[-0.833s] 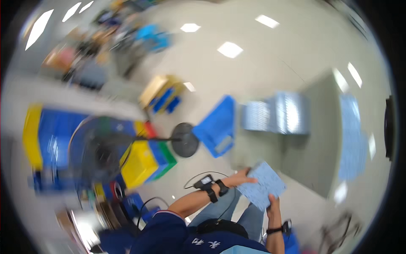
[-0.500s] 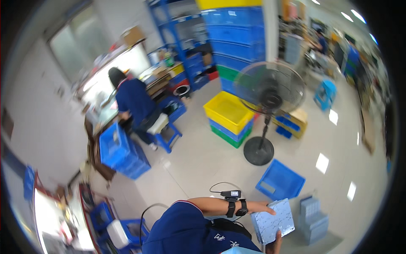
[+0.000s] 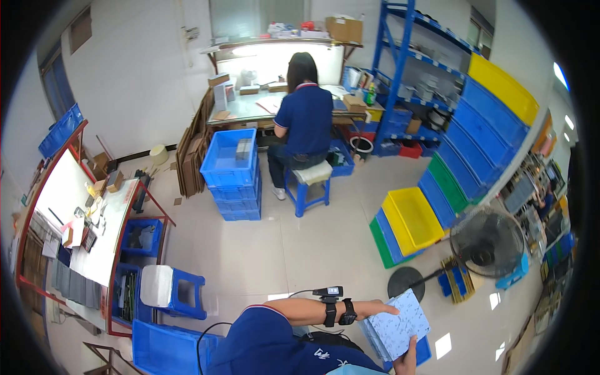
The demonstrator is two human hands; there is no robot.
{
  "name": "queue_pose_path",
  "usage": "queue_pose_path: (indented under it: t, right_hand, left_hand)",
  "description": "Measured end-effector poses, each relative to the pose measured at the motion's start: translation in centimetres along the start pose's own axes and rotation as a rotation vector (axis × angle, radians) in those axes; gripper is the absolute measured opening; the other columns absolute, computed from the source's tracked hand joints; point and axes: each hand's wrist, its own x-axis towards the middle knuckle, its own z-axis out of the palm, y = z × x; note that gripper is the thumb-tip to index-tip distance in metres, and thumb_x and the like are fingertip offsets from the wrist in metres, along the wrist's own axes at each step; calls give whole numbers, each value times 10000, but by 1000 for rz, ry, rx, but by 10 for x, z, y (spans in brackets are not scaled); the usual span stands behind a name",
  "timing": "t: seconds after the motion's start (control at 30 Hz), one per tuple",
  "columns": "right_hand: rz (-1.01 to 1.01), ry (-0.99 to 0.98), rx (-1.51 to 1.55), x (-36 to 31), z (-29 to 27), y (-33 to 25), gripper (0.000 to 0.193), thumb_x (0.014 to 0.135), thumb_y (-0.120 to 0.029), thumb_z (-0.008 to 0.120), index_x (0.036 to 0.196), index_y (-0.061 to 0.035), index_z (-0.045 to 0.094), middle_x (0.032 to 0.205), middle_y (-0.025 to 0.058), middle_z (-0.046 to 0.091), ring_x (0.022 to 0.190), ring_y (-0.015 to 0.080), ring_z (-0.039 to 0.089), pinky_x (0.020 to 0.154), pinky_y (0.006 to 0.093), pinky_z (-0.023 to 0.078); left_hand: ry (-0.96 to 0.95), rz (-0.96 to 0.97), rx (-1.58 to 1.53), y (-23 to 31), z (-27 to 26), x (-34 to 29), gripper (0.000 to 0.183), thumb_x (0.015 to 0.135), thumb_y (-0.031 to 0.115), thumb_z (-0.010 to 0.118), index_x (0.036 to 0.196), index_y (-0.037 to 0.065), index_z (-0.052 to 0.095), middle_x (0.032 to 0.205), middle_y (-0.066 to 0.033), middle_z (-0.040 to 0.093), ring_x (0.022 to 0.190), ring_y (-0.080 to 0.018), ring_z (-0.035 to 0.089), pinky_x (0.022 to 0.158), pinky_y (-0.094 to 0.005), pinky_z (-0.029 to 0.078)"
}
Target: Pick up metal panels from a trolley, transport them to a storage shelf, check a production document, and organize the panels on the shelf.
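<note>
Both my hands grip a thick square stack of thin, light-blue speckled sheets [image 3: 400, 325], whose material I cannot make out. My left hand [image 3: 380, 309] reaches across from the left and holds the upper left edge, thumb on top. From below, my right hand [image 3: 407, 359] clasps the lower right edge with its thumb on the top face. The fingers under the stack are hidden. Part of a blue crate [image 3: 425, 351] on the floor shows past the stack. A watch and a small device with a cable sit on my left wrist.
A person [image 3: 306, 119] sits on a stool at a lit bench ahead. Stacked blue crates [image 3: 231, 187] stand beside them. To the left are a red-framed workbench [image 3: 115, 219] and a blue stool [image 3: 172, 289]. A floor fan [image 3: 487, 242] and yellow crate [image 3: 412, 219] stand right.
My view has turned left, bringing the left workbench and stool more fully into sight. The stack stays in both hands; the grey blocks on the floor beside it have left the view.
</note>
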Motion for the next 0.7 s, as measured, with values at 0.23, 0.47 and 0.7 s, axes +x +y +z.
queue_pose_path:
  t: [0.23,0.47,0.7]
  right_hand:
    - [60,-43,-63,104,141,-15,722,826,-369,655,1364,4,349,1328,146,469,1207,291,473,1006,453,395]
    - [90,-55,-90,183,233,-36,714,827,-369,653,1360,3,357,1323,144,475,1204,291,477,1002,455,400]
    - [96,-63,-81,280,283,-67,705,829,-369,652,1355,2,364,1319,143,480,1200,292,482,997,456,405]
  left_hand:
    - [81,97,-68,79,-119,-64,781,826,501,617,1298,-96,438,1311,-201,497,1210,-246,487,993,-330,383]
    - [69,181,-145,136,-213,-70,806,826,496,615,1331,-92,397,1326,-207,481,1218,-262,479,999,-339,375]
    - [156,215,-158,193,-298,-34,770,809,464,638,1327,-64,423,1299,-211,503,1181,-285,509,975,-358,403]
